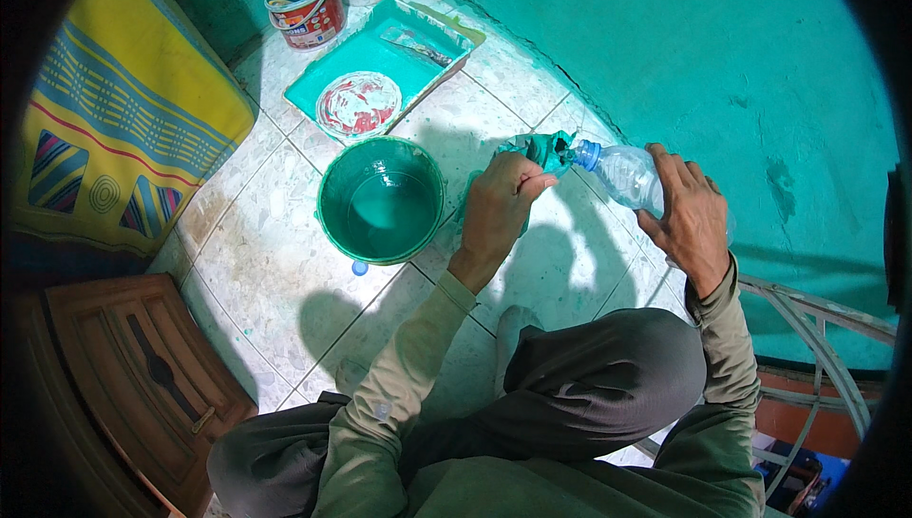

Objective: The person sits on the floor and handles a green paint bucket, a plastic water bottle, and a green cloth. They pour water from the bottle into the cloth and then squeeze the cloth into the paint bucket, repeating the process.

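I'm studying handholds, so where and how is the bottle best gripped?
Probably around the bottle at its wider body, from the right, as the right hand does: its narrow blue end points left, toward the green-smeared item in the left hand.

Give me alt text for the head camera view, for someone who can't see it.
A person's right hand holds a clear plastic bottle, its blue end facing crumpled teal material in the left hand. On the tiled floor nearby stands a green bucket holding teal liquid, with a teal-coated paint tray beyond it.
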A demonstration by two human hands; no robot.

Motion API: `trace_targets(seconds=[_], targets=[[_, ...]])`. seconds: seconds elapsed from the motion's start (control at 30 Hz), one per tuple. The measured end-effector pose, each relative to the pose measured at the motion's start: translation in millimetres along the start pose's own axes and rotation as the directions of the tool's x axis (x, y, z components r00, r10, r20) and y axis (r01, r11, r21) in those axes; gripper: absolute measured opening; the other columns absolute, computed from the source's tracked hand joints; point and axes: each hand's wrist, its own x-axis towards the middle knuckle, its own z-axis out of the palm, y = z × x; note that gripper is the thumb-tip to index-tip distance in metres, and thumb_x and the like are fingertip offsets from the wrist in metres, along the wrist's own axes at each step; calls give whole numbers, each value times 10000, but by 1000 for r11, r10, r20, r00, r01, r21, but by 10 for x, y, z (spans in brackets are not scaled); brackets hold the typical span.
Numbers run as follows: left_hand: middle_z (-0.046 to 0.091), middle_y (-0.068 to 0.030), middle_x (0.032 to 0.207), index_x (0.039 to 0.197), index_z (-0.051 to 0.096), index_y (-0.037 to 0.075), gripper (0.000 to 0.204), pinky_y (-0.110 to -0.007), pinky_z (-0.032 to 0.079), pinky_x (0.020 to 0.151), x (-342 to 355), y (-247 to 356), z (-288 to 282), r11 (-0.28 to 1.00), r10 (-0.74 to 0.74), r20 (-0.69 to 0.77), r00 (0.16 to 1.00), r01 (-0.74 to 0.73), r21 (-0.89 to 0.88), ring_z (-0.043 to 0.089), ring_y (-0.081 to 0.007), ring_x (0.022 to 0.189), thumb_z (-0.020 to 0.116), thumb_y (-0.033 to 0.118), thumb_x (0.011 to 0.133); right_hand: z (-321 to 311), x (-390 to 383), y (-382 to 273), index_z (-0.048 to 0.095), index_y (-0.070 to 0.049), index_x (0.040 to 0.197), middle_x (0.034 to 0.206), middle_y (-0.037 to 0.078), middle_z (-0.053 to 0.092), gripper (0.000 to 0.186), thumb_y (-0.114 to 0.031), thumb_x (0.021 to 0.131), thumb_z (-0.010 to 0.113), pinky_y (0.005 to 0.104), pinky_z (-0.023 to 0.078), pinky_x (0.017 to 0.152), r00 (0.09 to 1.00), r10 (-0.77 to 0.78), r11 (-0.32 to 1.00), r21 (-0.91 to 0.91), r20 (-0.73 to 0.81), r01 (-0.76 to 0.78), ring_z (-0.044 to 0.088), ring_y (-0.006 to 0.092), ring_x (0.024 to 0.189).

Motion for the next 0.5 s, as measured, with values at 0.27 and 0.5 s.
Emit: trace_targets(seconds=[0.27, 0.5], targets=[[539, -17, 694, 782, 610, 27, 196, -249, 412, 519, 12, -36, -6, 992, 117, -32, 993, -115, 51, 464, -74, 569, 754, 160, 797, 12, 7, -15, 440, -65, 1310, 1061, 101, 594, 774, -162, 625, 789, 441, 480, 774, 1000, -18, 999, 34, -12, 18, 579, 294, 943], [548, -11, 694, 790, 614, 22, 201, -246, 418, 529, 15, -4, -1, 998, 55, -28, 998, -54, 30, 472, -71, 580, 754, 167, 793, 189, 9, 57, 434, -25, 1313, 1086, 182, 617, 746, -247, 675, 751, 423, 496, 798, 997, 61, 915, 396, 47, -74, 601, 364, 1017]])
